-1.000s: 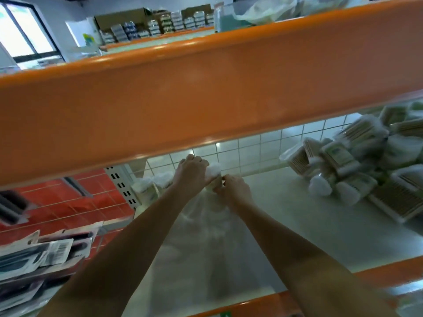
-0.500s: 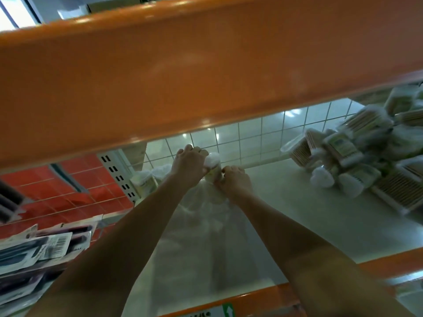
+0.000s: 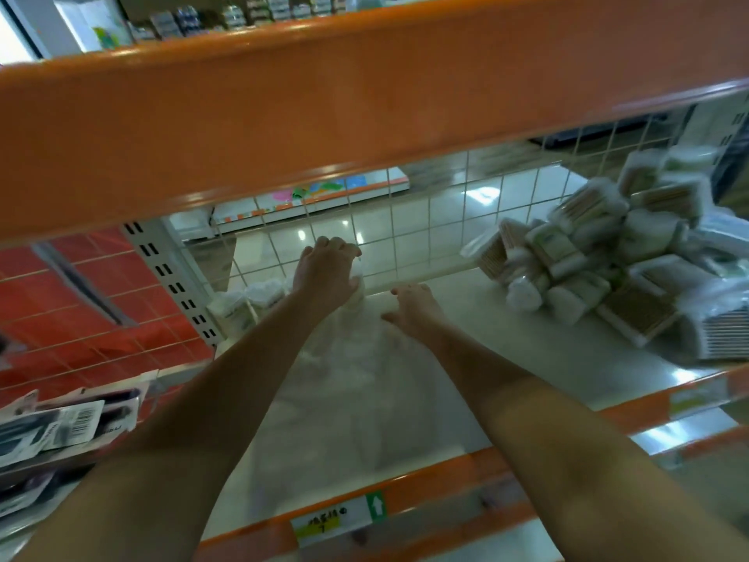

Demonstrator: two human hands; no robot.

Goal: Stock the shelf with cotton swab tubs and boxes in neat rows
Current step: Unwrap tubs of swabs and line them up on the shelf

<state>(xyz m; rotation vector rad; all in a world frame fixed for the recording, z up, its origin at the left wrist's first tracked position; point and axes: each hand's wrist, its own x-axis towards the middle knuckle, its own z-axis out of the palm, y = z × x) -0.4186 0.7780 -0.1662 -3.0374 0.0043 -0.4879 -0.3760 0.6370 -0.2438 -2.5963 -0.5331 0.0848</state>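
My left hand (image 3: 324, 273) reaches to the back of the white shelf (image 3: 466, 358) and grips a small cotton swab tub (image 3: 357, 292) against the wire grid back. My right hand (image 3: 409, 310) hovers just right of it with loosely spread fingers, holding nothing. Two more swab tubs (image 3: 251, 300) stand in the back left corner, beside my left forearm. A jumbled heap of swab tubs and boxes (image 3: 600, 261) lies at the right of the shelf.
An orange beam (image 3: 364, 95) of the shelf above crosses the upper view. The wire grid back panel (image 3: 446, 221) bounds the rear. An orange front rail (image 3: 425, 509) carries a price label. Hanging packaged goods (image 3: 60, 427) sit lower left. A perforated upright (image 3: 174, 285) stands at the left.
My right hand has let go of the tub and drawn back to the right. My left hand still holds the tub at the back. The view has tilted down.
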